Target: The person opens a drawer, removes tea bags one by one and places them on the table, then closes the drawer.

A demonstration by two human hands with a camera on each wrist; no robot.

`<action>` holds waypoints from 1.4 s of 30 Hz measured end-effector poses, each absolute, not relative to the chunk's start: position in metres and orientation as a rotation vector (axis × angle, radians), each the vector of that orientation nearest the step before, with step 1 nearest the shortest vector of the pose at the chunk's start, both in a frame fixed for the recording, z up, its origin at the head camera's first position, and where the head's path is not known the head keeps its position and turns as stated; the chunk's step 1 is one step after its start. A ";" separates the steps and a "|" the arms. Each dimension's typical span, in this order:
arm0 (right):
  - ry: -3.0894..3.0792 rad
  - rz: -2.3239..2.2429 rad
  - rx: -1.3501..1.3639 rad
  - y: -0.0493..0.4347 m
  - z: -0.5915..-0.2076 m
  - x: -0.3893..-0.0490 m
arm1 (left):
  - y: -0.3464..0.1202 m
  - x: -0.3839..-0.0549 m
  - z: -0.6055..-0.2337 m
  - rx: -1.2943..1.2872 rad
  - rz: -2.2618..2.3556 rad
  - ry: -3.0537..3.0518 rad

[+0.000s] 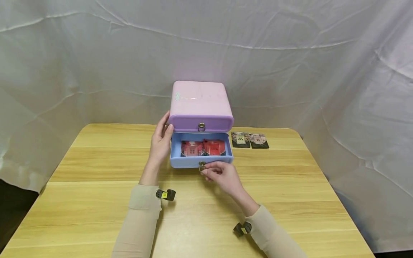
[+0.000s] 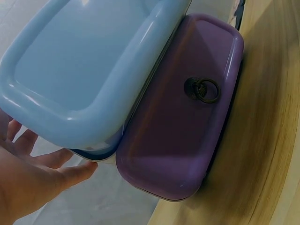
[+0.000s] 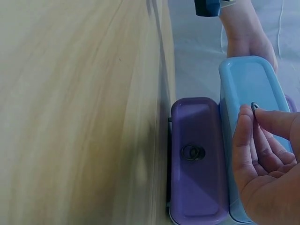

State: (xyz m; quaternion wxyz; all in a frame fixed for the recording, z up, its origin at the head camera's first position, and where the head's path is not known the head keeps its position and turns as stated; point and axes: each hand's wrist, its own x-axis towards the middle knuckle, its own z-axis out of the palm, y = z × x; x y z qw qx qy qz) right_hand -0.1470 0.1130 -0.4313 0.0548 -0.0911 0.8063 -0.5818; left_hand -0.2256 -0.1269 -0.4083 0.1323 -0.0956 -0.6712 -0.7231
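Observation:
A small drawer cabinet (image 1: 201,98) with a pink top stands at the back of the table. Its light-blue drawer (image 1: 185,163) is pulled out, and two red packets (image 1: 192,149) lie inside. Between thumb and fingers, my right hand (image 1: 224,175) pinches the metal ring pull (image 1: 202,167) on that drawer's front. My left hand (image 1: 159,145) rests against the cabinet's left side, fingers extended along it. Above the blue drawer, the upper purple drawer (image 1: 185,123) is closed. In the left wrist view a lower purple drawer (image 2: 159,126) with its own ring sits closed beneath the blue one.
Two dark printed packets (image 1: 240,140) lie side by side on the wooden table (image 1: 96,208), right of the cabinet. Pale cloth (image 1: 129,61) hangs behind the table and along its sides. Each forearm wears a black wrist camera (image 1: 166,194).

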 end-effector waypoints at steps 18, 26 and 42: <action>2.513 -1.765 -0.243 0.116 -0.438 -0.141 | -0.127 -0.223 -0.408 -0.261 -2.101 -1.951; 2.512 -1.765 -0.252 0.122 -0.439 -0.141 | -0.126 -0.223 -0.406 -0.264 -2.105 -1.943; 2.645 -1.798 -0.492 0.132 -0.410 -0.132 | -0.126 -0.224 -0.408 -0.284 -2.091 -1.941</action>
